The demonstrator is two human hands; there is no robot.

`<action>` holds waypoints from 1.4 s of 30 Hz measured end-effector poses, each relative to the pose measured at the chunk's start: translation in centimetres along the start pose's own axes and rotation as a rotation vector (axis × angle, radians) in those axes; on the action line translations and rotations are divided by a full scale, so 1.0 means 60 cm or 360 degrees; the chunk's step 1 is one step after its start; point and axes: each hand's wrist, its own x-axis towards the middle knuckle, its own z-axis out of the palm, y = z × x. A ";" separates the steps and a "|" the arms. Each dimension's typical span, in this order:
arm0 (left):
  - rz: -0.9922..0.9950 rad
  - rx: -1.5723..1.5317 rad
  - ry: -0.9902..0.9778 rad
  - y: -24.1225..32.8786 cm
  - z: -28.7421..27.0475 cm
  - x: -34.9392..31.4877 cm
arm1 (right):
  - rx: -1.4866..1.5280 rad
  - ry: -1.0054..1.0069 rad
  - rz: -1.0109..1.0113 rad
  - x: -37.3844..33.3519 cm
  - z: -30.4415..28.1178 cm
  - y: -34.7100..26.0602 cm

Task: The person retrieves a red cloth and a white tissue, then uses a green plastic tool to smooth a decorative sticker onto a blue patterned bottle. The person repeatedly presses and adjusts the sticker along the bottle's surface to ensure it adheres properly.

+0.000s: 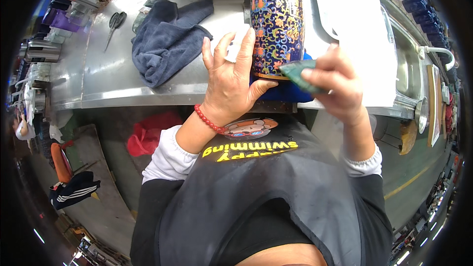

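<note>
A dark blue bottle (277, 24) with a colourful flower pattern and a gold rim lies on its side, its neck pointing away from me. Under its near end is a bright blue cloth (282, 92). My left hand (230, 76), with a red bead bracelet at the wrist, has its fingers spread and rests against the bottle's left side. In my right hand (340, 81) a green cloth (301, 75) is pinched, its tip touching the bottle's lower right edge. What supports the bottle is partly hidden.
A grey-blue towel (170, 39) lies on the steel counter (98, 88) to the left, with black scissors (116, 22) beyond it. White sheeting (364, 44) covers the right side. Farther right are a sink (408, 64) and faucet (440, 50). Blue bottles (416, 2) line the far right.
</note>
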 end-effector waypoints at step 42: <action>0.0012 -0.0114 -0.0078 -0.040 -0.010 0.127 | 0.0361 0.0146 0.1043 0.152 -0.018 0.095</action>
